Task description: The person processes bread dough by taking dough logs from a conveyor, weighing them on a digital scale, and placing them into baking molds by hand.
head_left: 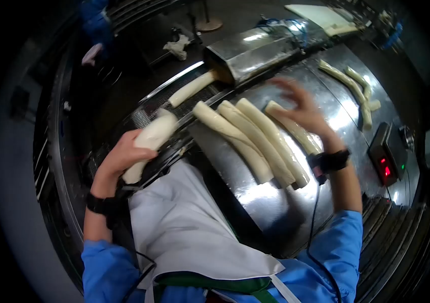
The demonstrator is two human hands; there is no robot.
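Observation:
My left hand (126,155) is wrapped round a pale dough roll (154,134), held tilted over the mesh conveyor (142,117); the roll's upper end is slightly blurred. Several long dough rolls (232,137) lie side by side on the steel table (255,194) in front of me. Over the rightmost of these rolls (296,132) is my right hand (301,106), its fingers apart and smeared by motion. Whether it touches that roll I cannot tell. Another dough roll (192,88) lies on the conveyor at the mouth of a metal housing (255,53).
Thinner dough strips (348,86) lie crossed at the table's far right. A device with a red lit display (386,169) stands on the right edge. Beyond the conveyor are a crumpled cloth (177,48) and a person's blue sleeve (95,22). A white board (321,17) is at the back.

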